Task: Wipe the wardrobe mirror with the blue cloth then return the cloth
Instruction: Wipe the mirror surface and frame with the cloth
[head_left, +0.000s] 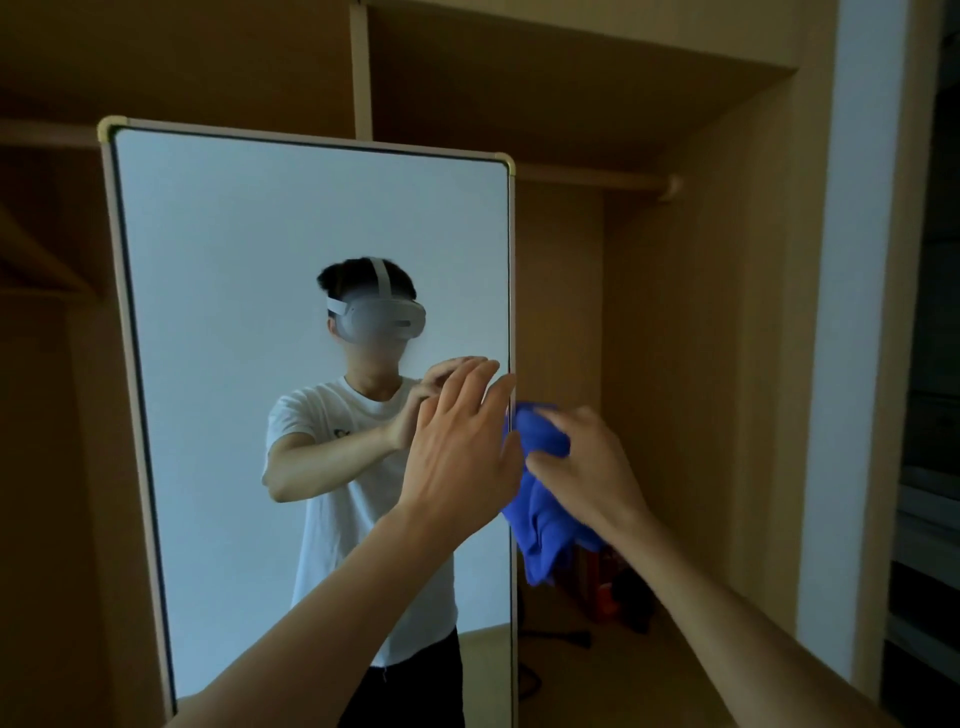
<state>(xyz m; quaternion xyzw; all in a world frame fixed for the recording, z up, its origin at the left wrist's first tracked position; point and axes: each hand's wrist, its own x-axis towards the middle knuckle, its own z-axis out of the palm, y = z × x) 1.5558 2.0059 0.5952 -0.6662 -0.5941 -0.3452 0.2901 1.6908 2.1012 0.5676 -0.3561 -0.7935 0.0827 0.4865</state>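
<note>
**Both hands at the right edge of the wardrobe mirror**

The mirror (260, 234), tall and set in a pale frame, stands upright in front of the open wooden wardrobe (675, 338). The left hand (457, 447) is raised before the mirror's right edge with fingers straight and spread, grasping nothing; whether the fingertips touch the glass cannot be told. The right hand (587, 462), just beside it, clenches the blue cloth (540, 525), which is bunched under the fingers and hangs down below the palm, just to the right of the mirror's edge. The glass reflects the person in a white T-shirt and a headset. A hanging rail (597, 182) crosses the wardrobe compartment behind the cloth. Dark and red items (608, 587) lie on the wardrobe floor, too dim to identify.
</note>
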